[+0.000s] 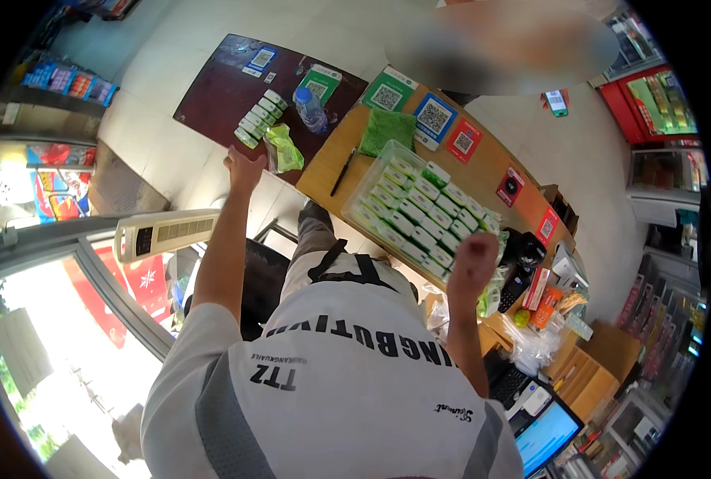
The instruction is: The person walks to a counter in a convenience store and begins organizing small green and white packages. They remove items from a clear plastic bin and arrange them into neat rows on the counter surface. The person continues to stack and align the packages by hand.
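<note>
My left hand (246, 166) reaches to the near edge of a dark red table (212, 96), just below a row of small green-and-white packs (259, 118); whether it touches the end pack I cannot tell. Beside the row lie a crumpled green plastic packet (283, 149) and a blue-capped plastic bottle (310, 111). My right hand (475, 260), its fingers curled, is over the right end of a clear plastic tub (355, 206) filled with rows of green-and-white packs (424, 209). What that hand may hold is hidden. A green cloth (387, 132) lies against the tub's far side.
The tub stands on a wooden counter (325, 179) with a black pen (343, 172) and several printed code cards (435, 120). Right of it are a black device (526, 248), plastic bags (535, 341) and a monitor (547, 437). A blurred person (499, 45) stands beyond, near a held phone (555, 103).
</note>
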Motion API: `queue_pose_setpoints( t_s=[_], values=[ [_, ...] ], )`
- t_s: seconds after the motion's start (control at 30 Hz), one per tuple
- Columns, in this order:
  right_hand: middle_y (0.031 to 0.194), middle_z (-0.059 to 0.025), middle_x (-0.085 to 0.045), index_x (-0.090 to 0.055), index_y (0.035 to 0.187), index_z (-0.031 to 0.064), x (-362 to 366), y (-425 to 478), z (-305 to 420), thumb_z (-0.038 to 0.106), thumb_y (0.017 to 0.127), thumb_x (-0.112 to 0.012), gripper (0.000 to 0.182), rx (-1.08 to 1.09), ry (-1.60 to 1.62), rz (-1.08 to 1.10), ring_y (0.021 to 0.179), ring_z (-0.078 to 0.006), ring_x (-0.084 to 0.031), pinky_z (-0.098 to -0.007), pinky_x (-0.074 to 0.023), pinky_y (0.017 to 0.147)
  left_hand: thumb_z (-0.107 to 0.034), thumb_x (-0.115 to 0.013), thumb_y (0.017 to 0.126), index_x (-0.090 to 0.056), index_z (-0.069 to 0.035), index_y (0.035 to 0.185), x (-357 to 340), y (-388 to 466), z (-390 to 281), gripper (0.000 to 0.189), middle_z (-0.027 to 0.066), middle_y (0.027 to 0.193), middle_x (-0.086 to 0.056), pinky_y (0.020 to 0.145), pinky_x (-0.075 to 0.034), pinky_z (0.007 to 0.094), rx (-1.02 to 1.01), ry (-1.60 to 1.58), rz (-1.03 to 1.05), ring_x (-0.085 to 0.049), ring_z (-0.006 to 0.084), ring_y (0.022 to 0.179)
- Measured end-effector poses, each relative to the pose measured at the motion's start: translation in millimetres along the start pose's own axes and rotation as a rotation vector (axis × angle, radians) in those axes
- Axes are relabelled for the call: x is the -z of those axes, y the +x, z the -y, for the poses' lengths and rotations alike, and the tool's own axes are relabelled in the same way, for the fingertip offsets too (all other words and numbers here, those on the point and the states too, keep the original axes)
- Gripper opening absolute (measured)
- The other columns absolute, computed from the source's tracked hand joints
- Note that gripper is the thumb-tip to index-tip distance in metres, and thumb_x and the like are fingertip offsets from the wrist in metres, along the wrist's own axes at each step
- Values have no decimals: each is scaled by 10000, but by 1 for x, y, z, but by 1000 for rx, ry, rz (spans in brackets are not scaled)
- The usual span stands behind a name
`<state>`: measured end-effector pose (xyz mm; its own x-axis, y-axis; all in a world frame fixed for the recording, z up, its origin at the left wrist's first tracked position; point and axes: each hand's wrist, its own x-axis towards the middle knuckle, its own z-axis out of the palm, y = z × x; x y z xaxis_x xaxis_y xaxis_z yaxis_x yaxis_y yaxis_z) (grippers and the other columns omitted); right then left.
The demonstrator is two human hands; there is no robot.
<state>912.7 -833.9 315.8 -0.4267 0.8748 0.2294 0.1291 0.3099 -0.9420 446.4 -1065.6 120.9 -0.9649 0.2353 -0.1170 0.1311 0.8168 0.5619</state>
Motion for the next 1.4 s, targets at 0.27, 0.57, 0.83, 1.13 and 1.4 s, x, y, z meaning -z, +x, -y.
queue_pose_setpoints(
  t_s=[0.27,0.57,0.83,1.13,1.4],
  values=[
    [1225,-206,-621,-595,1250,38,-353,100,41,122,880,-731,404,267,-191,756,1219,-424,-587,-499,-493,1026,-453,-815,830,-264,-75,1601,8,111,-27,1020,283,1561,-375,1090,-501,525,-151,173,405,-492,473,1387],
    [1336,-128,-615,-802,1121,190,-560,154,-88,260,880,-693,274,168,-823,820,1265,-522,-564,-513,-608,850,-416,-847,823,-480,-93,1429,1,122,-20,778,261,1312,-590,961,-544,571,-282,161,322,-620,488,1189],
    [1050,-142,-649,-766,997,58,-526,134,65,207,780,-766,263,520,-919,512,837,-387,-689,-464,-602,658,-186,-906,757,-624,-81,1332,144,176,-28,649,152,1281,-647,982,-540,518,-751,96,258,-624,401,1203],
    [1093,-169,-574,-592,1221,18,-270,78,164,198,831,-794,475,-50,-762,78,811,-368,-712,-401,-622,658,-72,-891,647,-662,-186,1252,209,31,-307,657,71,1244,-655,815,-593,461,-1576,271,642,-718,349,1014],
    [1188,-236,-508,-434,1344,-53,-207,-4,67,240,818,-831,722,-583,-857,-169,847,-391,-724,-415,-648,702,37,-782,732,-575,-145,1314,3,-80,-372,644,134,1431,-456,894,-567,490,-2046,511,1201,-668,389,1122]
  ],
)
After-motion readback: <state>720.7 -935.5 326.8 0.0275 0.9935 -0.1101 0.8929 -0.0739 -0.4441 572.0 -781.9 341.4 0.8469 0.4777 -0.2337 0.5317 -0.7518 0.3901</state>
